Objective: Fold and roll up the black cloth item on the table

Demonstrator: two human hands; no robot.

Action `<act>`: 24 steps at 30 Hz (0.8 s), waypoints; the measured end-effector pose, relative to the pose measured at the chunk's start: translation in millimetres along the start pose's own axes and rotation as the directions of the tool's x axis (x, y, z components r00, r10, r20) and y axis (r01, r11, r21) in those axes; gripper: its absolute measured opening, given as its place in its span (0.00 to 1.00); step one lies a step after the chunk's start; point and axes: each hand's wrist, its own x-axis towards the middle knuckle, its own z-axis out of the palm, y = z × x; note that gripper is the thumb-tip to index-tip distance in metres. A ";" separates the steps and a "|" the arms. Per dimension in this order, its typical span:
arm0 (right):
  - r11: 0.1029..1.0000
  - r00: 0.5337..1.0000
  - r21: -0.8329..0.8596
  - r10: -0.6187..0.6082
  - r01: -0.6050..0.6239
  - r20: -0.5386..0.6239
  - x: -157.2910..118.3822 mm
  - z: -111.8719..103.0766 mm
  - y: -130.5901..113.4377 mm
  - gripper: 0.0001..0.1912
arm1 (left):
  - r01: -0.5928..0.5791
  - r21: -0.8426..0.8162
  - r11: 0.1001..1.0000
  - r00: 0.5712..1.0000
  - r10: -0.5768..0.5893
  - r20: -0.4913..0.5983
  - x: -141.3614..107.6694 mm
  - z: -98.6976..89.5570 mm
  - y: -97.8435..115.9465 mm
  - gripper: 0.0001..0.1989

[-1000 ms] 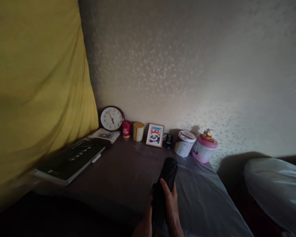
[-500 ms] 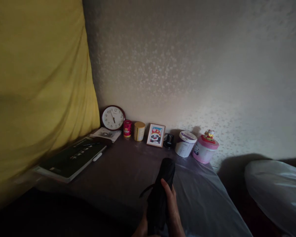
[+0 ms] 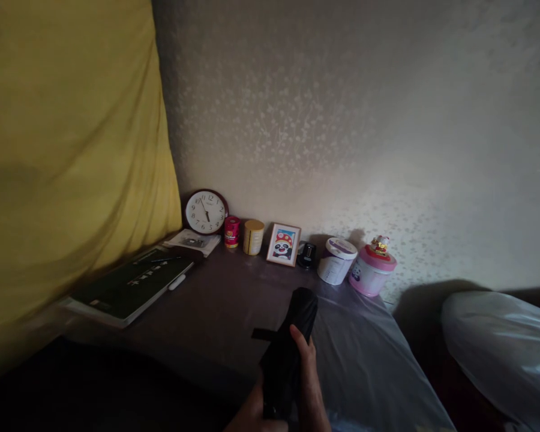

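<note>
A folded black umbrella (image 3: 292, 336) points up and away from me above the near part of the covered table (image 3: 234, 300). Its loose strap (image 3: 263, 334) sticks out to the left. My right hand (image 3: 309, 372) is closed around the umbrella's right side, thumb lying along the fabric. Low at the bottom edge, my left hand (image 3: 254, 411) grips the umbrella's lower end from the left; most of its fingers are hidden or dark.
Along the wall stand a round clock (image 3: 206, 212), a red can (image 3: 231, 232), a yellow can (image 3: 254, 237), a framed panda picture (image 3: 283, 245), a white tub (image 3: 336, 261) and a pink tub (image 3: 372, 270). A dark green book (image 3: 132, 285) lies left. A yellow curtain (image 3: 72, 150) hangs beside it.
The umbrella's strap has swung from drooping to sticking out flat leftward. Both hands have shifted slightly left with the umbrella, and more of my left hand shows.
</note>
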 end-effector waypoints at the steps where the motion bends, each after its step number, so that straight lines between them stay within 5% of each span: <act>1: 1.000 1.000 -0.025 0.007 -0.007 0.014 0.4 1.1 -0.2 0.34 | 0.002 0.031 1.000 0.999 -0.001 -0.035 0.5 2.0 -2.7 0.40; 5: 0.988 1.000 -0.151 -0.015 0.015 0.002 2.8 4.1 6.7 0.37 | 0.050 0.378 0.924 0.975 0.037 -0.219 1.7 7.7 -15.7 0.43; 8: 0.990 0.999 -0.143 -0.018 0.014 -0.029 2.2 4.8 13.7 0.37 | 0.072 0.534 0.842 0.970 0.065 -0.234 1.0 3.2 -17.3 0.45; 10: 0.996 0.999 -0.083 0.021 -0.024 -0.030 0.7 4.9 15.9 0.37 | -0.016 0.481 0.877 0.974 0.122 -0.191 -0.1 -3.3 -11.0 0.47; 13: 0.998 0.998 -0.037 0.055 -0.056 -0.040 0.5 4.5 16.5 0.36 | -0.127 0.130 0.983 0.985 0.140 -0.096 -1.8 -12.9 5.8 0.52; 16: 0.996 0.996 -0.061 0.062 -0.066 -0.061 5.7 2.7 18.9 0.35 | 0.075 -0.070 0.995 0.997 -0.075 0.005 -0.2 -17.2 17.0 0.48; 18: 0.994 0.999 -0.104 0.036 -0.038 -0.024 12.1 0.3 23.2 0.35 | 0.122 0.052 0.991 0.990 -0.118 -0.074 4.5 -18.3 14.6 0.43; 22: 0.889 0.981 -0.418 -0.193 0.188 0.030 27.3 -7.7 38.1 0.37 | -0.093 0.540 0.836 0.954 0.231 -0.194 18.2 -24.6 -5.9 0.41; 24: 0.792 0.955 -0.551 -0.297 0.262 0.028 33.6 -12.0 47.3 0.38 | -0.047 0.667 0.743 0.955 0.230 -0.188 23.1 -29.9 -14.8 0.42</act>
